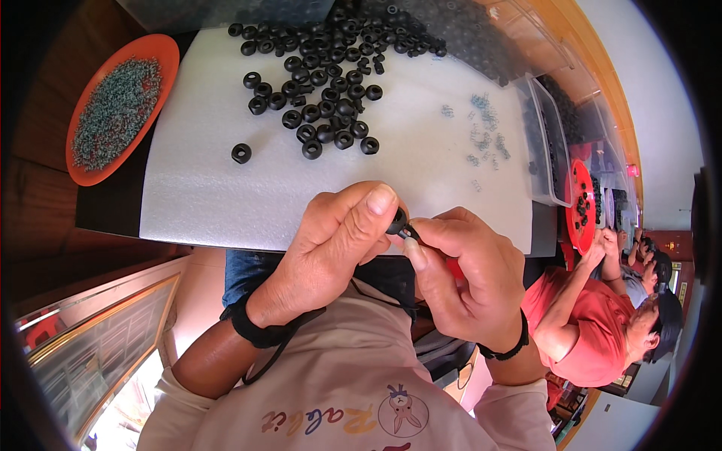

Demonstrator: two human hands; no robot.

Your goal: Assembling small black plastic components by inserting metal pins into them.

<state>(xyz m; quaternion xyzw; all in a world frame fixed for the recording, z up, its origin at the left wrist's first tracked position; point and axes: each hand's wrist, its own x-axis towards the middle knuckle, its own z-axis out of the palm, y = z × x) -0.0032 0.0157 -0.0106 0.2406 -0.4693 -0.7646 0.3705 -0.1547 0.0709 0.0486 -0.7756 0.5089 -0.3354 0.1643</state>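
Close to the table's near edge, my two hands meet in front of my chest. My left hand point(338, 229) pinches a round black cord-lock ball point(397, 222) between thumb and fingers. From the other side, my right hand point(472, 274) grips a small black plunger point(411, 234) that meets the ball. A bit of shiny metal, perhaps a spring, shows beside the right thumb tip; how far the parts are joined is hidden by fingers. Beyond my hands, many similar black balls point(311, 149) lie heaped on a white foam sheet point(203, 188). Loose small metal springs point(481, 139) are scattered at its right.
An orange plate point(171, 64) of springs stands at the left. Clear plastic bins point(553, 143) with black parts line the right, near a red plate point(577, 233). Several people sit along the right side; the nearest wears a red shirt point(587, 331).
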